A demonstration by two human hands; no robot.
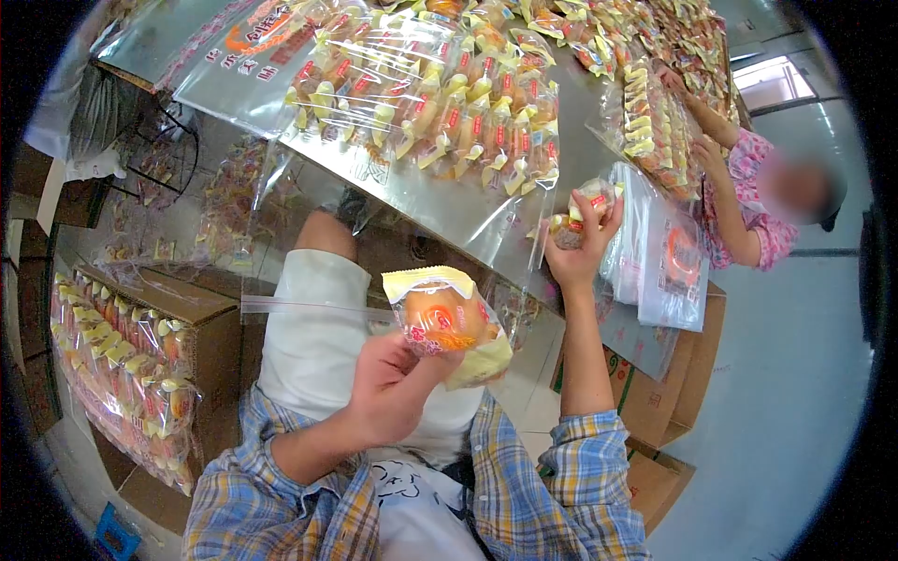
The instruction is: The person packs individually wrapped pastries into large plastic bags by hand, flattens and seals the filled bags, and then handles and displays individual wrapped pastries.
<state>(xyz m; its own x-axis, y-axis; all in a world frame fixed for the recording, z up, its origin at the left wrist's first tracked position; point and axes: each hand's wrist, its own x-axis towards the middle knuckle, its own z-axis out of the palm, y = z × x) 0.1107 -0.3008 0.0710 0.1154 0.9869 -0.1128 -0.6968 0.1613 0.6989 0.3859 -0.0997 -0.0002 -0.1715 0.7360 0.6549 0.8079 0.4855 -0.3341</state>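
Note:
My left hand [393,381] is closed around a wrapped cake [441,313] in front of my lap. Its clear wrapper has a yellow crimped edge and red-orange print; a second yellow-edged wrapper shows just below it. My right hand [585,245], at the table edge, has its fingers bent around small wrapped cakes [596,198]. Left of that hand, a large clear bag [426,112] packed with rows of wrapped cakes lies on the metal table [393,192]. A stack of clear printed bags [666,266] is right beside my right hand.
Loose wrapped cakes [655,33] are heaped at the back. A co-worker in pink sleeves [748,187] reaches to another filled bag [655,131]. At left, a filled bag [126,374] leans against a cardboard box [206,355]. An open carton [687,383] stands at right.

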